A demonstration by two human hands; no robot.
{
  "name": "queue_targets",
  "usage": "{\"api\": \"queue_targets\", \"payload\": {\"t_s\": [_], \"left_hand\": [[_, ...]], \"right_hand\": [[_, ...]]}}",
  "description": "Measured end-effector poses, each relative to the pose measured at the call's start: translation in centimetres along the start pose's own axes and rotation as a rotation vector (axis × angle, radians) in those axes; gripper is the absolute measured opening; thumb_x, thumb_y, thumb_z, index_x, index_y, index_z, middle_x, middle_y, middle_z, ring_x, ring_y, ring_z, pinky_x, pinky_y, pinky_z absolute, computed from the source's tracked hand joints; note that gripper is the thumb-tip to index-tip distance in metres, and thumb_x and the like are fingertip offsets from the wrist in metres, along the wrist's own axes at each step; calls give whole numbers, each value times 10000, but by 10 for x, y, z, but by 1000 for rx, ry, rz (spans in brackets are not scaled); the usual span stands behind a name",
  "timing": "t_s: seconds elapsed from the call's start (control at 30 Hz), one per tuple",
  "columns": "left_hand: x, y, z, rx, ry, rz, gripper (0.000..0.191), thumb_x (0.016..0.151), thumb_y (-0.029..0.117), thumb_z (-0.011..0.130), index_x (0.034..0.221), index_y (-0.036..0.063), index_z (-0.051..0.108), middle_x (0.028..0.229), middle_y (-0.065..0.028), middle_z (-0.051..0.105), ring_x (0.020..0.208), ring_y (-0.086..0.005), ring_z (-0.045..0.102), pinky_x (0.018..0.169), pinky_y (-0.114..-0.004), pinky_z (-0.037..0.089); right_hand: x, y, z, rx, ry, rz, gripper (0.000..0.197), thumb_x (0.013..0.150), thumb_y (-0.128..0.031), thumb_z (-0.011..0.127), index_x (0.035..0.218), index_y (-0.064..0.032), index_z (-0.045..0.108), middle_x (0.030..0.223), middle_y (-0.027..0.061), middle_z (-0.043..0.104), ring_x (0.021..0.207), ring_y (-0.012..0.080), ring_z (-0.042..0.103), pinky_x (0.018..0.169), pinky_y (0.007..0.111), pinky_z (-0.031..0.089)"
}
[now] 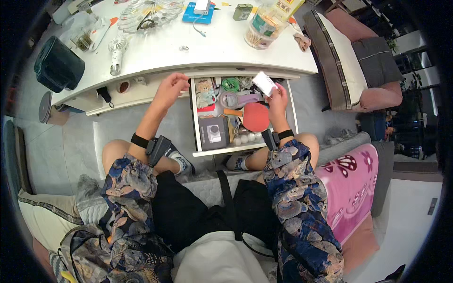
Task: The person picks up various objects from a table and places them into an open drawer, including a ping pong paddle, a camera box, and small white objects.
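My right hand (277, 97) grips a small white box (264, 84) above the back right corner of a pulled-out white drawer (226, 153). My left hand (173, 86) is raised just left of the drawer, fingers loosely curled and apart, with nothing seen in it. Inside the drawer lie a red table tennis paddle (255, 117) with an orange handle, a roll of clear tape (228, 99), a green coiled cable (230, 85), a purple band (248, 99), a dark box (208, 132) with a small silver camera-like device (213, 133) on it, and several white balls (244, 138).
On the white table (159, 56) stand a dark green bin (59, 64), a handheld fan (116, 56), a clear tub of cotton swabs (263, 32) and a blue packet (198, 13). An open shelf (131, 88) lies left of the drawer. A sofa chair (357, 60) stands at the right.
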State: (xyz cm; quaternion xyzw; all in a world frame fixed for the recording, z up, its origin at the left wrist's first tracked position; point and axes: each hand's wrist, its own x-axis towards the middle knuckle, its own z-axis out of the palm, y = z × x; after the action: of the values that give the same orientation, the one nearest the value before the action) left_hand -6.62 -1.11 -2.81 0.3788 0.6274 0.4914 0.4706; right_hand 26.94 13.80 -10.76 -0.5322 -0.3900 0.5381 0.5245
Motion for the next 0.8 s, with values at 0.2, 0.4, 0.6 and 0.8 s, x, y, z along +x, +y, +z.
{"api": "queue_targets", "payload": {"t_s": [0.2,0.4,0.6,0.8], "left_hand": [[-4,5,-6,-2,19,22,235,892,165,512,1073,39,592,955,-44,660,879,-106,613,754,-250,452],[-7,10,-7,-57,30,27,235,897,156,524,1093,47,593,951,-45,653,873,-111,607,760,-249,445],[-11,8,-18,-33,28,43,229,893,136,529,1082,21,591,956,-83,658,881,-131,621,742,-243,451],[-5,17,-16,-43,40,29,225,897,135,526,1082,25,591,964,-69,649,896,-133,616,762,-249,455]], "right_hand": [[-39,66,22,-237,-227,169,208,885,-89,609,1081,-24,584,836,31,617,650,112,581,549,251,492],[-41,134,71,-102,-84,374,296,829,-32,665,1088,-15,523,787,71,620,580,141,575,525,251,492],[-19,173,141,97,-127,354,359,810,-11,695,1098,0,481,930,108,615,737,189,622,643,268,545],[13,217,145,-460,-170,177,313,790,-25,693,1061,27,545,851,87,655,676,170,625,556,277,472]]}}
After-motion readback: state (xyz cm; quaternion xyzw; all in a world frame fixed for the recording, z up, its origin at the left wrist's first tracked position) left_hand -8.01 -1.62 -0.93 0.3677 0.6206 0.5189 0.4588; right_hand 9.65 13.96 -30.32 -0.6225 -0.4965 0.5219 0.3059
